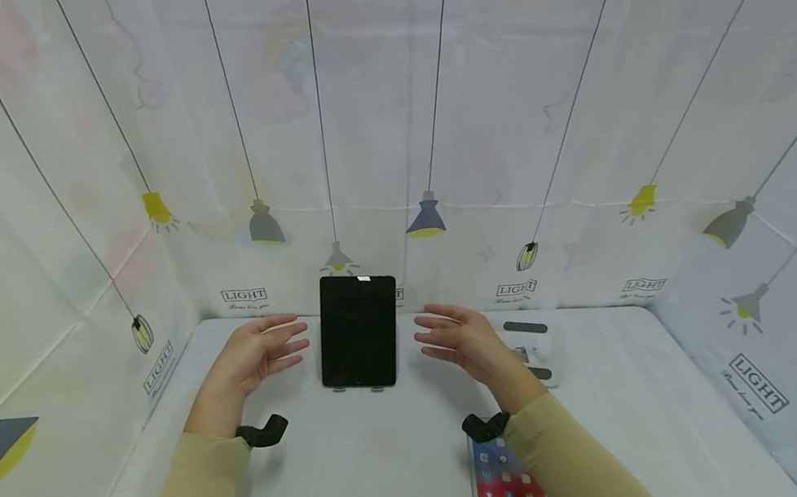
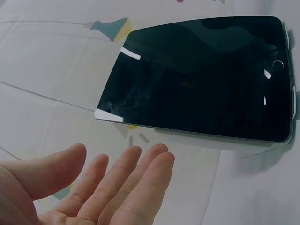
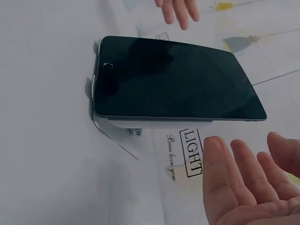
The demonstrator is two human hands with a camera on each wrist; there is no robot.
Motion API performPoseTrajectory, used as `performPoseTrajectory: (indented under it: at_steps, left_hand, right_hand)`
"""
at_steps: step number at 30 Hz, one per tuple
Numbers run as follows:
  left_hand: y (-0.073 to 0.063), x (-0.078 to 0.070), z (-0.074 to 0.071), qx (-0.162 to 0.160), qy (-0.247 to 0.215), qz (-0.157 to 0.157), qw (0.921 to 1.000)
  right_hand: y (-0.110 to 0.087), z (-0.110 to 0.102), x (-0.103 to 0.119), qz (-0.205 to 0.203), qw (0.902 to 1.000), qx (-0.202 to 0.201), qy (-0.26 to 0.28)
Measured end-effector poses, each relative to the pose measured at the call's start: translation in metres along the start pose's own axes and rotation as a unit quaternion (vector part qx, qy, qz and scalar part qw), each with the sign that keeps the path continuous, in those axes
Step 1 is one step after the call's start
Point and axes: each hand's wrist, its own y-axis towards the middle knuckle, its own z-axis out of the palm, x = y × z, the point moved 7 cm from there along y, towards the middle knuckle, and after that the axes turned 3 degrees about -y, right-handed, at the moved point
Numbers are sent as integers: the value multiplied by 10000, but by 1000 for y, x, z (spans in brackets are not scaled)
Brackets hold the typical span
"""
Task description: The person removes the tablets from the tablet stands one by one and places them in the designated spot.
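Note:
A black tablet point(image 1: 359, 331) with a dark screen leans upright on a pale stand, whose small front lips point(image 3: 93, 86) hold its lower edge. My left hand point(image 1: 257, 356) is held just left of the tablet, its fingers extended toward that side and apart from it. On the opposite side, my right hand point(image 1: 466, 341) is raised with fingers loosely extended, also apart from the tablet. Neither hand holds anything. Both wrist views show a gap between the fingertips and the tablet's edge. Most of the stand is hidden behind the tablet.
A second tablet point(image 1: 503, 487) with a lit home screen lies near the front, partly under my right forearm. Beyond my right wrist lies a white stand-like object point(image 1: 538, 343) with dark pads. Patterned cloth walls point(image 1: 369, 120) border the white table point(image 1: 336, 477) at the back and sides.

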Motion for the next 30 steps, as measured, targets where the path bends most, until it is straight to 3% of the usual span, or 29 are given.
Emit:
performPoseTrajectory:
  at_steps: [8, 19, 30]
  left_hand:
    - [17, -13, 0, 142, 84, 142, 9998]
    - [33, -17, 4, 280, 12, 106, 9996]
    - [47, -24, 16, 60, 16, 175, 9998]
  right_hand:
    - [11, 10, 5, -44, 9996, 38, -289]
    - [29, 15, 4, -69, 9992, -43, -380]
    - [44, 19, 17, -134, 9997, -150, -140]
